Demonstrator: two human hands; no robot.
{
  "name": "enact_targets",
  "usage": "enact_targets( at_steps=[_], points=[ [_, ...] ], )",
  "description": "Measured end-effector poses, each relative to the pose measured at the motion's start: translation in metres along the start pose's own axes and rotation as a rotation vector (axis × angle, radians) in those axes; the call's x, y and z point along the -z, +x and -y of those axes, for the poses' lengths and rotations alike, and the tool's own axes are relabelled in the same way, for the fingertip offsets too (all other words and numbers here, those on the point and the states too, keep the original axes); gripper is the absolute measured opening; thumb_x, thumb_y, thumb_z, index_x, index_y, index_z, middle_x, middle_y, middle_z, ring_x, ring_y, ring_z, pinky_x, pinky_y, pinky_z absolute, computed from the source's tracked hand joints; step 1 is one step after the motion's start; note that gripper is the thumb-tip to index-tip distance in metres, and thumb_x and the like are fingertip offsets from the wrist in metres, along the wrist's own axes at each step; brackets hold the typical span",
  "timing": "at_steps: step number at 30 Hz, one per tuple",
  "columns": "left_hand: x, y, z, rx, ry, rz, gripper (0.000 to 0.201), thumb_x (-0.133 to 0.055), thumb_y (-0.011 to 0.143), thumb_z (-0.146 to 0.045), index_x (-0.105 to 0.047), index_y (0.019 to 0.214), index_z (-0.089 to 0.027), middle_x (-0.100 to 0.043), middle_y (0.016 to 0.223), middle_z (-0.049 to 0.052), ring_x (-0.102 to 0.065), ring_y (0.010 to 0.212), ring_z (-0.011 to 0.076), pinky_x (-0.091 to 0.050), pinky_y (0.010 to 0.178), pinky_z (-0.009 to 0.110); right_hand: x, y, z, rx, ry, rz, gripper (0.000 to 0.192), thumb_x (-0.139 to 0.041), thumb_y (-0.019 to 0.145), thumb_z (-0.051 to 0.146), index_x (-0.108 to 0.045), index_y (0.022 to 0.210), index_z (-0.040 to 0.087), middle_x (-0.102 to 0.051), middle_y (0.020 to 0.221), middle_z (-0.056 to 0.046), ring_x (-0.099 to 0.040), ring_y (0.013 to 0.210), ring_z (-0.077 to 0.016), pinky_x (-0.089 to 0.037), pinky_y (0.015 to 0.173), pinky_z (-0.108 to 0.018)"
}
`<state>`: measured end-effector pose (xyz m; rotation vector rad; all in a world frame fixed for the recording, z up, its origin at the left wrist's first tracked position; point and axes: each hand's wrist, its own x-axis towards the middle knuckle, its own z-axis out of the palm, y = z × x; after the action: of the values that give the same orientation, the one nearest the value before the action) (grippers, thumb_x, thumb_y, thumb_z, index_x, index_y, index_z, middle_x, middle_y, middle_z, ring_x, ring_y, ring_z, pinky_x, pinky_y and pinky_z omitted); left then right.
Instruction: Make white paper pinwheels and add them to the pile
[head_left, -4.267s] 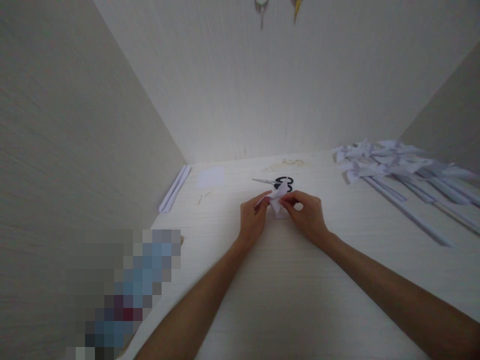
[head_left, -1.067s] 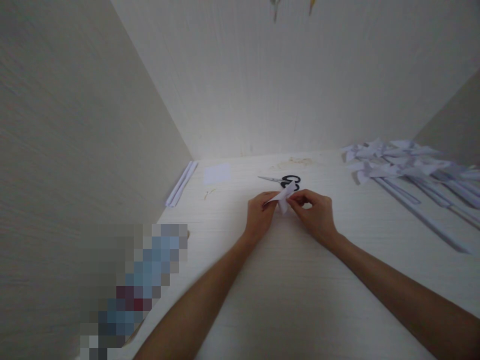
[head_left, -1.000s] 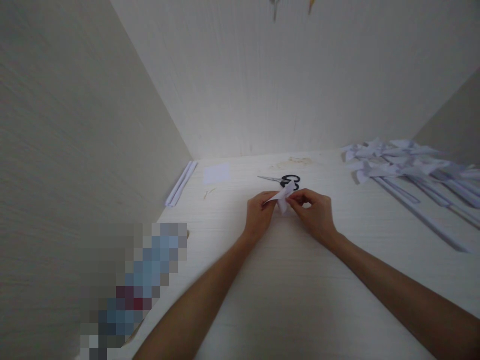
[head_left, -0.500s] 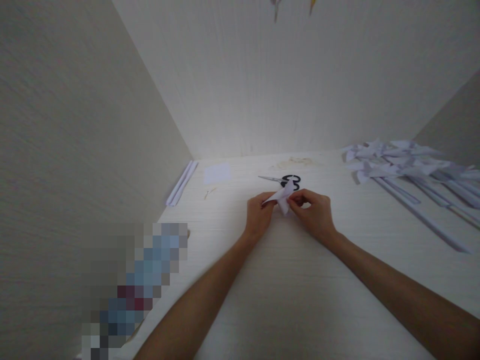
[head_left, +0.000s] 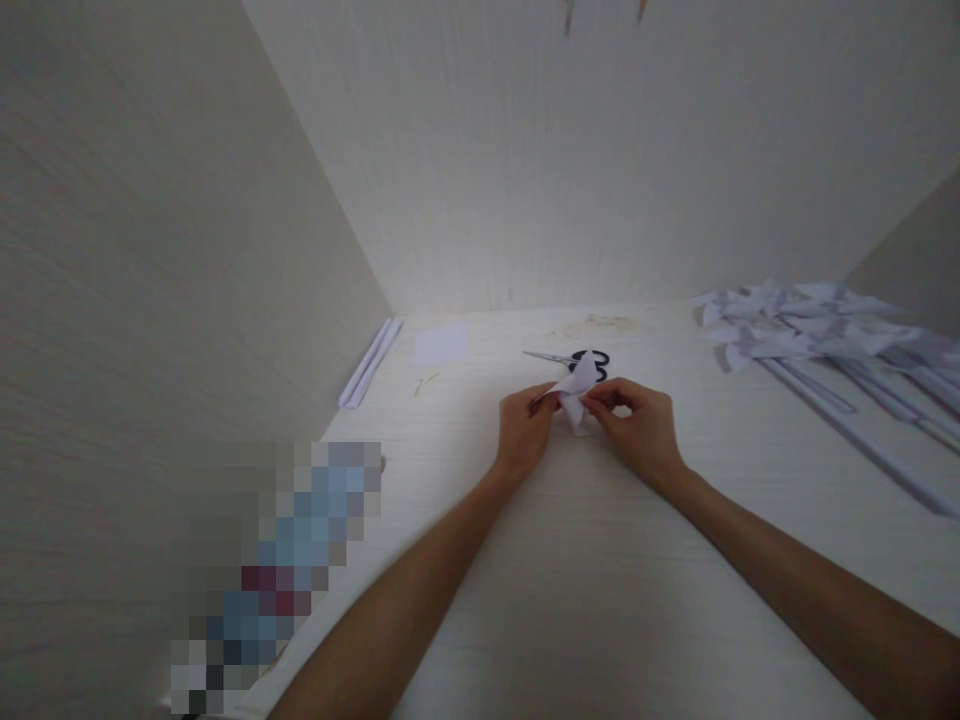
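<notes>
A white paper pinwheel (head_left: 577,383) with folded, pointed blades is held between my two hands above the table. My left hand (head_left: 525,430) is closed on its left side, the thumb and fingers gripping the paper. With thumb and forefinger pinched at its right side near the middle, my right hand (head_left: 637,425) also grips it; whether something small is in that pinch I cannot make out. Just beyond the hands lie scissors (head_left: 551,357) with black handles, partly covered by the pinwheel's upper blade.
Several white paper pinwheels (head_left: 795,335) on rolled paper sticks are heaped at the right. At the left lie rolled paper sticks (head_left: 371,363), a flat paper square (head_left: 440,345) and small thin sticks (head_left: 426,382). A pale tangled bundle (head_left: 600,325) lies near the back wall.
The whole view has shifted slightly, so things sit a little further right. Both hands keep hold of the pinwheel, which has turned slightly between them.
</notes>
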<state>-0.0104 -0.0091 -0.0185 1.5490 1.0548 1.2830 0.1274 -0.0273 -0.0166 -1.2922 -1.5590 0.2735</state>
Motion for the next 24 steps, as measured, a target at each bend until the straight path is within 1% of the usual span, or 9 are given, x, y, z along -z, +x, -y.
enact_targets(
  at_steps=[9,13,17,20,22,24],
  points=[
    [0.0005,-0.0002,0.0006,-0.010,0.009,0.039,0.024,-0.047,0.073,-0.017,-0.067,0.087,-0.015,-0.067,0.081,0.003,-0.060,0.077,0.0149,-0.047,0.072,0.027,0.0005,0.0003,0.0016,-0.001,-0.037,0.002,0.004,-0.059,0.065,0.019,-0.061,0.065,0.015,-0.062,0.057,-0.002,-0.054,0.051,-0.0125,-0.045,0.052,-0.025],
    [0.0002,0.0000,-0.0014,-0.015,-0.019,0.043,0.023,-0.048,0.072,-0.016,-0.067,0.084,-0.014,-0.066,0.084,0.005,-0.059,0.077,0.0149,-0.047,0.072,0.027,0.0011,0.0000,0.0010,0.013,-0.035,-0.005,0.004,-0.059,0.065,0.020,-0.061,0.066,0.016,-0.062,0.058,-0.001,-0.054,0.052,-0.0125,-0.045,0.053,-0.025],
    [0.0019,0.0010,-0.0041,-0.040,0.003,0.044,0.020,-0.050,0.070,-0.013,-0.067,0.081,-0.014,-0.066,0.084,0.006,-0.059,0.079,0.0151,-0.046,0.074,0.027,0.0009,-0.0002,-0.0005,0.008,-0.007,-0.008,0.005,-0.059,0.066,0.021,-0.062,0.067,0.016,-0.063,0.060,-0.001,-0.055,0.053,-0.0127,-0.045,0.054,-0.025],
    [0.0033,0.0020,-0.0043,-0.089,-0.020,0.088,0.025,-0.049,0.065,-0.005,-0.067,0.081,-0.014,-0.066,0.087,0.006,-0.059,0.083,0.0155,-0.045,0.079,0.028,0.0004,0.0009,-0.0027,-0.028,0.030,-0.020,0.006,-0.059,0.066,0.022,-0.062,0.067,0.016,-0.063,0.062,-0.002,-0.055,0.055,-0.0132,-0.046,0.055,-0.026],
    [0.0036,0.0026,-0.0039,-0.130,-0.054,0.134,0.034,-0.046,0.063,0.000,-0.066,0.085,-0.015,-0.065,0.091,0.005,-0.058,0.087,0.0156,-0.045,0.080,0.029,0.0002,0.0021,-0.0047,-0.075,0.081,-0.037,0.007,-0.059,0.066,0.022,-0.062,0.067,0.016,-0.063,0.063,-0.003,-0.056,0.056,-0.0134,-0.046,0.056,-0.027],
    [0.0034,0.0029,-0.0038,-0.166,-0.046,0.151,0.038,-0.044,0.063,0.003,-0.066,0.087,-0.017,-0.065,0.092,0.004,-0.058,0.089,0.0154,-0.045,0.080,0.028,0.0000,0.0035,-0.0069,-0.133,0.151,-0.046,0.008,-0.061,0.065,0.022,-0.062,0.068,0.015,-0.063,0.065,-0.004,-0.056,0.056,-0.0133,-0.046,0.055,-0.027]
  ],
)
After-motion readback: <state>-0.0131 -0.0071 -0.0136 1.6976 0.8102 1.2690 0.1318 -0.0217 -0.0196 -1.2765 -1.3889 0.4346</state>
